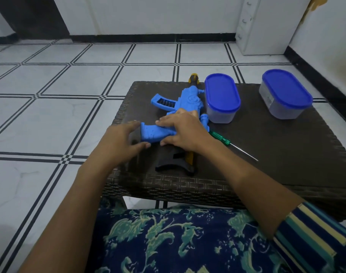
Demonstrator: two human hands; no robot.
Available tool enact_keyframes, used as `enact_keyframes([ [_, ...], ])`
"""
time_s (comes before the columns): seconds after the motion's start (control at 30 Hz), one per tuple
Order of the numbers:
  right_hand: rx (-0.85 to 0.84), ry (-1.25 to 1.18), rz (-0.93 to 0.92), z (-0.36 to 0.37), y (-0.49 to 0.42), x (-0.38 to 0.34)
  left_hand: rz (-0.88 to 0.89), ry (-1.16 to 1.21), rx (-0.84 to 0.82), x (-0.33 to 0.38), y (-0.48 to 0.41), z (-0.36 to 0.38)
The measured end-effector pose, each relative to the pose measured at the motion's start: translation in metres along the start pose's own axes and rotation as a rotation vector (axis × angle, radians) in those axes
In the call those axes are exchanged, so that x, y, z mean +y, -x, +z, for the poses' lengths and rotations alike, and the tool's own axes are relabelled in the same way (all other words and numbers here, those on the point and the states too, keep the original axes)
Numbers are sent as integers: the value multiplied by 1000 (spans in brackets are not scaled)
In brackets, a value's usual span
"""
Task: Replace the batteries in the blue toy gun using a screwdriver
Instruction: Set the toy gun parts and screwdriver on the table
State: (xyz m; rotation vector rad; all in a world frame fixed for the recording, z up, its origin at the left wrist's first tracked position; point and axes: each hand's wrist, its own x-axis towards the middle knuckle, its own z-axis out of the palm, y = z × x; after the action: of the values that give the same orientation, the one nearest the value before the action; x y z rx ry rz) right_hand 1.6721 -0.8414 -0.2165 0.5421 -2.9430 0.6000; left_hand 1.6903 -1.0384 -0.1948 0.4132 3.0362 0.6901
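Right, early days here: the blue toy gun lay flat on the dark wicker table at the centre of the frame, muzzle pointing toward the top, and both hands were at its handgrip. The right hand clasped the grip, fingers over the top and thumb against the lower edge. The left hand was spread loose at the grip's butt end, fingertips just touching, grasping nothing. The green-handled screwdriver sat untouched just right of the gun, so I'd call this the hunt for the battery cover, with no screw tackled yet. Next up, by my reading: find the screw, steady the gun with one hand, reach right for that screwdriver. The nearer tub stood just beside the gun, the farther tub toward the upper right.
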Motion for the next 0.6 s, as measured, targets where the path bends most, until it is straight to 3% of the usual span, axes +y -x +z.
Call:
enact_keyframes([
  [0.1,-15,-7,-10,2,0,0,52,98,-26,-5,-7,7],
  [0.23,-40,-71,-5,0,1,-1,184,18,7,-2,-18,18],
  [0.33,103,-157,51,-9,7,0,192,43,38,-3,-22,20],
  [0.4,289,-156,187,-22,14,0,168,96,66,-6,-24,20],
  [0.47,337,-127,405,-34,23,2,119,140,88,-7,-25,18],
  [0.53,200,-112,615,-42,31,5,73,189,118,-7,-26,15],
  [0.6,16,-393,764,-47,37,3,27,272,141,-6,-26,10],
])
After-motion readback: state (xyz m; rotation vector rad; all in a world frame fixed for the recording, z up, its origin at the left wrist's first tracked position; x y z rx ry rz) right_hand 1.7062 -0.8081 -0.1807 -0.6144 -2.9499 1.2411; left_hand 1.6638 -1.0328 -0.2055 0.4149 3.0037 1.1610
